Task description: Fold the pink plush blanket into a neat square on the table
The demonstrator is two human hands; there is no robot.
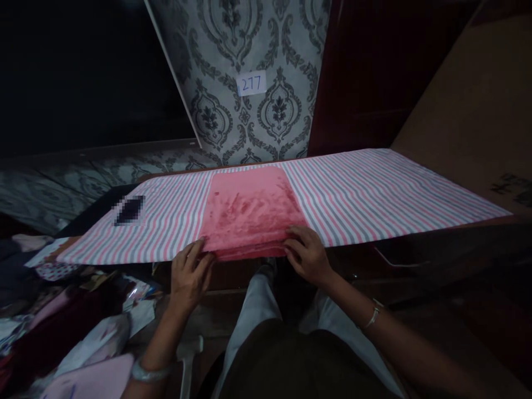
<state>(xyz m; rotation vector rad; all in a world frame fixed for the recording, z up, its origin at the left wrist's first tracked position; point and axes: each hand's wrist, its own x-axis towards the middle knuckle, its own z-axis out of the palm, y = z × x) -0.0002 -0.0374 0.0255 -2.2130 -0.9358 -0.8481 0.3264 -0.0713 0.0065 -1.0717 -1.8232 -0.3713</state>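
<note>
A folded pink cloth (253, 208), plush like a towel, lies on a striped cover (374, 188) over a table. Darker brushed marks run across its nap. Its layered near edge hangs slightly at the table's front. At the near left corner, my left hand (189, 271) is closed, with thumb and fingers pinching the edge. My right hand (307, 255) grips the near right corner the same way, its fingertips resting on top. The thumbs partly hide behind the layers.
A blurred dark patch (129, 210) lies on the cover's left part. Piled clothes and papers (83, 327) are at lower left. A dark screen (91, 72), a wall label (251, 83) and a large cardboard panel (477, 111) stand behind the table.
</note>
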